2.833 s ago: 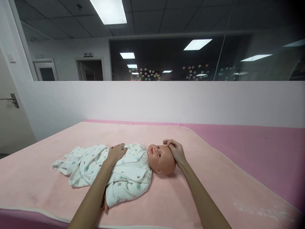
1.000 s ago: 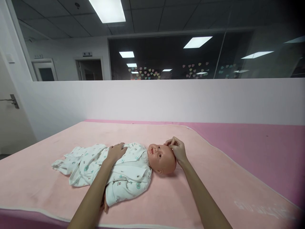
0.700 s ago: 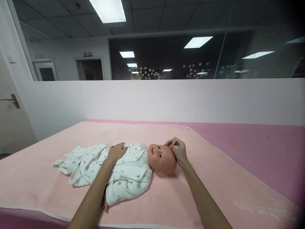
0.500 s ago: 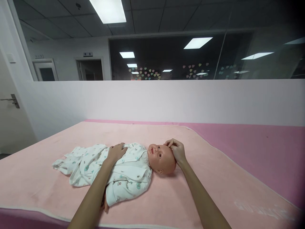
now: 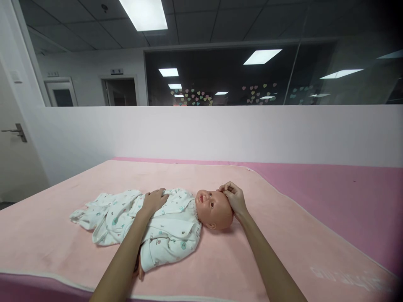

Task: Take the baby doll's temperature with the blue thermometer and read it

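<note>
A baby doll [image 5: 176, 226] in a white patterned sleepsuit lies on its back on a light pink blanket [image 5: 220, 268], its bare head [image 5: 215, 209] to the right. My left hand [image 5: 153, 200] rests flat on the doll's chest, fingers stretched out. My right hand [image 5: 233, 198] sits against the top of the doll's head, its fingers curled with the tips touching the forehead. One small doll hand pokes out from the sleeve near my left forearm.
The blanket covers a darker pink padded surface [image 5: 340, 197] that stretches to the right. A white half-wall [image 5: 220, 130] with glass above runs behind it. A door with a lever handle [image 5: 14, 131] stands at the far left.
My right hand's fingers have curled and shifted slightly back and forth on the doll's forehead. My left hand and the doll have stayed put.
</note>
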Demonstrator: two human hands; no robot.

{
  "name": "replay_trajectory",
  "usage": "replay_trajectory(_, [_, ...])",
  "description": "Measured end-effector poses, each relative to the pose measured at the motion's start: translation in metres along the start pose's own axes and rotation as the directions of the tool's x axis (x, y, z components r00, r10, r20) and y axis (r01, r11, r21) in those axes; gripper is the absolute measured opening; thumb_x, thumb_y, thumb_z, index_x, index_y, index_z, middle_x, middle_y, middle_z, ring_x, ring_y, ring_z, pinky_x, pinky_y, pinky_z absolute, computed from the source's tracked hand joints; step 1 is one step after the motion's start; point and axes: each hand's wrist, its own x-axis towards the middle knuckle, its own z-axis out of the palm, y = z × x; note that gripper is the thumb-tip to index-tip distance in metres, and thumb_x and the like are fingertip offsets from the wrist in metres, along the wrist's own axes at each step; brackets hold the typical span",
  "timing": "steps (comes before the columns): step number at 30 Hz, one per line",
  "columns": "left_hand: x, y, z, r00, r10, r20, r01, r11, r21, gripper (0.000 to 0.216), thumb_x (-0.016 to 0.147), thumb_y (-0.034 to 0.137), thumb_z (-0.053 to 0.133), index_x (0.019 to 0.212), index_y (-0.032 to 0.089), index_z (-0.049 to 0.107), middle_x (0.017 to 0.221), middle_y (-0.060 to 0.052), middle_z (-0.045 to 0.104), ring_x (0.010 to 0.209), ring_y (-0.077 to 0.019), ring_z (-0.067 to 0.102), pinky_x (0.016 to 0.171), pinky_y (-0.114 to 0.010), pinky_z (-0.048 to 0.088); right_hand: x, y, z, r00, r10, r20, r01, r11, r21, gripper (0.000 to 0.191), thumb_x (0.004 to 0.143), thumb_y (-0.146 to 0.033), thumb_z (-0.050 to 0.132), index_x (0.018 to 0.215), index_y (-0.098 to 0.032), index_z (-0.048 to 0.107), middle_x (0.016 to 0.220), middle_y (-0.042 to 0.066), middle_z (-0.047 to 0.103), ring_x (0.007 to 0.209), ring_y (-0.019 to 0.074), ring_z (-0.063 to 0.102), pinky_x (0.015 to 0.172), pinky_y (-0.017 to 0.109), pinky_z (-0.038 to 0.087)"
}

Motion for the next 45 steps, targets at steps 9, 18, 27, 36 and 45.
replay_trajectory(9, [-0.001, 0.0, 0.0, 1.0, 0.003, -0.014, -0.003, 1.0, -0.003, 0.043, 0.081, 0.042, 0.028, 0.115, 0.023, 0.047, 0.109, -0.008, 0.061, 0.106, -0.0232, 0.05, 0.092, -0.04, 0.03, -0.001, -0.003, -0.002, 1.0, -0.015, 0.012, 0.015, 1.0, 0.007, 0.008, 0.051, -0.012, 0.045, 0.051, -0.019, 0.043, 0.061, -0.001, 0.059, 0.063, 0.0144, 0.054, 0.062, 0.028, 0.041])
replay_trajectory(18, [0.0, 0.0, 0.0, 1.0, -0.003, -0.008, 0.003, 1.0, -0.006, 0.043, 0.081, 0.042, 0.028, 0.115, 0.023, 0.047, 0.106, -0.008, 0.061, 0.104, -0.0234, 0.051, 0.091, -0.04, 0.03, -0.001, -0.006, -0.001, 0.998, -0.059, 0.007, 0.059, 0.998, -0.024, 0.009, 0.047, -0.011, 0.039, 0.046, -0.019, 0.041, 0.06, -0.001, 0.061, 0.062, 0.0147, 0.055, 0.062, 0.029, 0.041])
replay_trajectory(27, [0.0, -0.001, 0.001, 1.0, 0.006, -0.02, -0.006, 1.0, -0.012, 0.045, 0.08, 0.043, 0.028, 0.115, 0.022, 0.047, 0.108, -0.008, 0.061, 0.105, -0.0236, 0.051, 0.092, -0.041, 0.03, -0.004, -0.007, 0.0, 0.998, -0.059, -0.018, 0.058, 0.996, -0.061, 0.01, 0.048, -0.013, 0.04, 0.043, -0.019, 0.046, 0.068, 0.002, 0.066, 0.066, 0.0172, 0.059, 0.065, 0.032, 0.044])
replay_trajectory(36, [0.0, -0.001, 0.001, 1.0, 0.009, -0.019, -0.009, 1.0, -0.013, 0.044, 0.08, 0.043, 0.028, 0.114, 0.022, 0.048, 0.106, -0.008, 0.062, 0.104, -0.0235, 0.051, 0.091, -0.04, 0.031, -0.001, 0.0, -0.002, 0.999, -0.046, -0.026, 0.045, 0.998, -0.048, 0.013, 0.051, -0.014, 0.042, 0.044, -0.018, 0.052, 0.065, 0.001, 0.063, 0.068, 0.0156, 0.057, 0.066, 0.029, 0.042])
replay_trajectory(45, [0.001, -0.003, 0.003, 0.999, 0.013, -0.029, -0.014, 1.0, -0.022, 0.045, 0.08, 0.044, 0.028, 0.114, 0.022, 0.048, 0.105, -0.009, 0.062, 0.104, -0.0241, 0.051, 0.091, -0.042, 0.03, 0.0, 0.002, -0.001, 0.998, -0.065, -0.01, 0.065, 0.998, -0.008, 0.005, 0.053, -0.014, 0.045, 0.051, -0.018, 0.048, 0.063, -0.002, 0.056, 0.063, 0.0128, 0.055, 0.062, 0.026, 0.042])
